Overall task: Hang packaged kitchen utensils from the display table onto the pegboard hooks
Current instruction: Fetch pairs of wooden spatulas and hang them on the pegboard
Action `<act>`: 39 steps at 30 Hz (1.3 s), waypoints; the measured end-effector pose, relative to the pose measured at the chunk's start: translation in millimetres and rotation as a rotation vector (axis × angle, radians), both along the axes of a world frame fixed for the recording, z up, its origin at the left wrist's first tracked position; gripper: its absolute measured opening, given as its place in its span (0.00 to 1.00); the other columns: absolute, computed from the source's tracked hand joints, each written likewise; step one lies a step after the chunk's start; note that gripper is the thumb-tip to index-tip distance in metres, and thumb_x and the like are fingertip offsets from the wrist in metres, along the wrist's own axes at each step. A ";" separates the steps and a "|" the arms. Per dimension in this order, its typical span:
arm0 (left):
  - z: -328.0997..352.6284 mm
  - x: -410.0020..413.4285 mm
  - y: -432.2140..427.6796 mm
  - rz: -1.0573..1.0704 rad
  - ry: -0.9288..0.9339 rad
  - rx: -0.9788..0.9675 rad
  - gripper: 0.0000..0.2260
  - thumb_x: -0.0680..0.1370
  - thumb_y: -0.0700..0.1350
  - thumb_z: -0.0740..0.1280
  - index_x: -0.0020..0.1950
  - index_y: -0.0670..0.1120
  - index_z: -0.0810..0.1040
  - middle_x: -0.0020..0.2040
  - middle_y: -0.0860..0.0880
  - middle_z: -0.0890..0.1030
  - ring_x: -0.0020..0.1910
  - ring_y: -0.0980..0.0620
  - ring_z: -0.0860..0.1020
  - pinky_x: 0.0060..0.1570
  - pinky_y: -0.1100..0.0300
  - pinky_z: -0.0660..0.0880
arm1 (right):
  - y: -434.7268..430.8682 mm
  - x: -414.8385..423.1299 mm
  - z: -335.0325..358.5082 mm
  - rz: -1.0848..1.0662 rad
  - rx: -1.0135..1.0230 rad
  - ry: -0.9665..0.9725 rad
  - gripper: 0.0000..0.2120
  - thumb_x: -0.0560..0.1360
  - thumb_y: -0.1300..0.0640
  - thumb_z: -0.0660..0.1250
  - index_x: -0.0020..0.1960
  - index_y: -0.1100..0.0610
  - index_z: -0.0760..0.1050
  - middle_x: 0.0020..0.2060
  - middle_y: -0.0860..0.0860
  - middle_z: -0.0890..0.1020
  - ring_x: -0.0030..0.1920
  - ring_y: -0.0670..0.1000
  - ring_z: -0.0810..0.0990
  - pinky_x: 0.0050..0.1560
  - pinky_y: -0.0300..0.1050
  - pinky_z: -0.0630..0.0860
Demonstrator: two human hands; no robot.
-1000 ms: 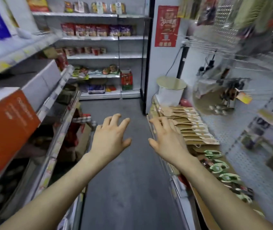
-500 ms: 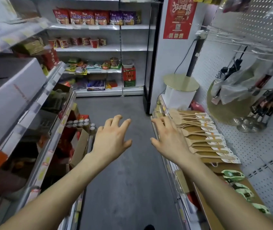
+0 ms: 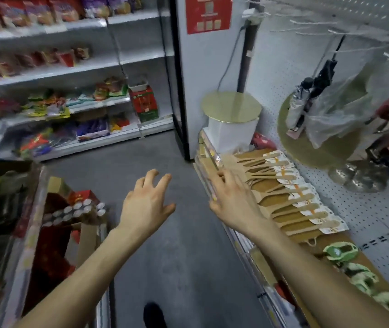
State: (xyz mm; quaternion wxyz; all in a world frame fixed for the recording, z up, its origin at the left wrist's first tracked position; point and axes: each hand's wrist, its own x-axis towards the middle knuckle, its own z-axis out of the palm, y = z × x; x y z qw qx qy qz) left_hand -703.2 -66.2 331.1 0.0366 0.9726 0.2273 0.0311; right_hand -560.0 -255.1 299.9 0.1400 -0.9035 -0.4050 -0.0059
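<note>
A row of packaged wooden spatulas (image 3: 290, 200) with white header cards lies overlapped on the brown display table (image 3: 345, 254) at the right. Several green packaged utensils (image 3: 359, 278) lie nearer to me on the same table. My right hand (image 3: 233, 200) hovers with spread fingers over the table's front edge, just left of the spatulas, holding nothing. Over the aisle floor my left hand (image 3: 147, 204) is stretched out, fingers spread and empty. The white pegboard (image 3: 366, 209) rises behind the table, with bare wire hooks (image 3: 311, 31) near its top.
A white bin with a round gold lid (image 3: 231, 110) stands at the table's far end. Umbrellas and plastic bags (image 3: 330, 100) hang on the pegboard beside hanging metal ladles (image 3: 356, 178). Snack shelves (image 3: 70, 67) line the left and far side of the grey aisle.
The view has tilted down and swung right, bringing the table and pegboard closer. Both hands stay spread and empty; the right one has drifted nearer the spatulas.
</note>
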 end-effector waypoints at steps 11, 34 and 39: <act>-55.2 202.1 55.6 -0.573 0.157 -0.066 0.34 0.79 0.58 0.72 0.82 0.54 0.63 0.79 0.47 0.65 0.74 0.40 0.69 0.53 0.42 0.82 | -27.4 68.2 -59.4 -0.617 -0.029 0.274 0.31 0.81 0.47 0.70 0.79 0.54 0.65 0.68 0.55 0.68 0.68 0.60 0.73 0.63 0.56 0.77; -291.8 396.7 -114.9 -0.985 0.574 -0.216 0.26 0.83 0.54 0.65 0.81 0.50 0.67 0.75 0.44 0.69 0.71 0.40 0.70 0.65 0.44 0.75 | -136.9 124.4 -274.0 -1.257 0.205 0.797 0.28 0.79 0.55 0.72 0.77 0.53 0.68 0.72 0.54 0.73 0.71 0.56 0.74 0.68 0.54 0.76; -351.0 434.2 -144.0 -1.022 0.598 -0.255 0.27 0.84 0.54 0.64 0.83 0.51 0.64 0.78 0.45 0.66 0.76 0.42 0.64 0.71 0.46 0.72 | -135.6 165.2 -329.5 -1.549 0.524 0.794 0.23 0.80 0.56 0.73 0.73 0.52 0.73 0.64 0.51 0.80 0.56 0.49 0.78 0.50 0.42 0.74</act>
